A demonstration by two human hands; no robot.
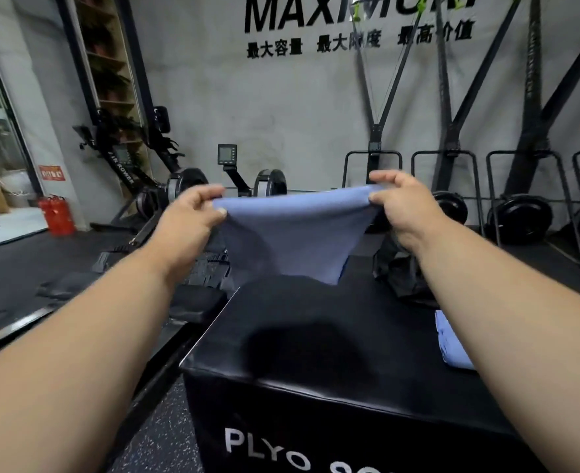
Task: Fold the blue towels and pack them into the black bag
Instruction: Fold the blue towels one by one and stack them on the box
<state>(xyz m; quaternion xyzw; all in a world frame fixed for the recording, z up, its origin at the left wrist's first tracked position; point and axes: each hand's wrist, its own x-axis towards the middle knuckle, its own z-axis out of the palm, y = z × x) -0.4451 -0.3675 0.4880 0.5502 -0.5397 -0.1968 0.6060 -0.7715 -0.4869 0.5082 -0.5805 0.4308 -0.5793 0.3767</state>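
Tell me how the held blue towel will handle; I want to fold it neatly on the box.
Probably floppy: the towel sags between the left hand and right hand pinching its top corners. Likely light, since fingertip pinches hold it up. It should lie flat on the box, though its hanging end may bunch.

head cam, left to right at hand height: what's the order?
red fire extinguisher → left hand → blue towel, pinched at both top corners → right hand → black bag behind the right forearm; folded blue towels lie lower, on the plyo box.
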